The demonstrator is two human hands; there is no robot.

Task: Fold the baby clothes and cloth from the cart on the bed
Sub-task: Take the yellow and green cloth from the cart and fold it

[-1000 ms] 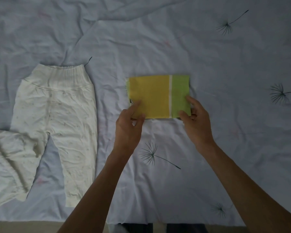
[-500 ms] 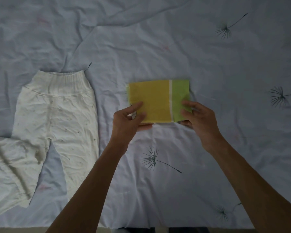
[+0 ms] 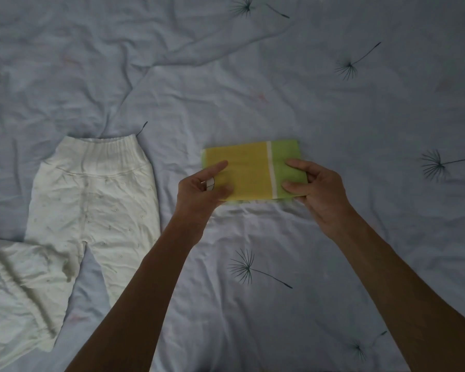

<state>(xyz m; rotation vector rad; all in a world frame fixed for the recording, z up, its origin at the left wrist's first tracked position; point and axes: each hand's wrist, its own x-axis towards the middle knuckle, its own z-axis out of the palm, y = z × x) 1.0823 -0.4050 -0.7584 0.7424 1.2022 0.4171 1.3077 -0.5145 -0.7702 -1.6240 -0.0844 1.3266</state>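
Cloth (image 3: 249, 171), folded into a small yellow-and-green rectangle, is gripped at both short ends by a person's two bare hands above a pale blue bedsheet (image 3: 333, 116). At the yellow end, the left hand (image 3: 202, 191) closes on the near corner, thumb lying across the top face and fingers curled beneath, with a small pale patch of fabric showing between thumb and forefinger. At the green end, the right hand (image 3: 320, 194) pinches the fabric, thumb and forefinger pressed on top, the remaining fingers tucked under the edge. A narrow white stripe runs between the two colours, just to the left of the right thumb. The near edge of the cloth appears slightly raised, with a green underlayer peeking out below; whether the far edge touches the sheet cannot be told. Just beyond the wrists, a printed dandelion seed (image 3: 246, 268) lies on the sheet between the two forearms. Well to the left of the left hand, a pair of cream baby trousers (image 3: 91, 210) is spread flat, waistband pointing away from the person, legs toward them. Another crumpled cream garment (image 3: 14, 299) overlaps its left leg at the frame's left edge. More dandelion prints dot the creased sheet farther right and beyond the cloth.
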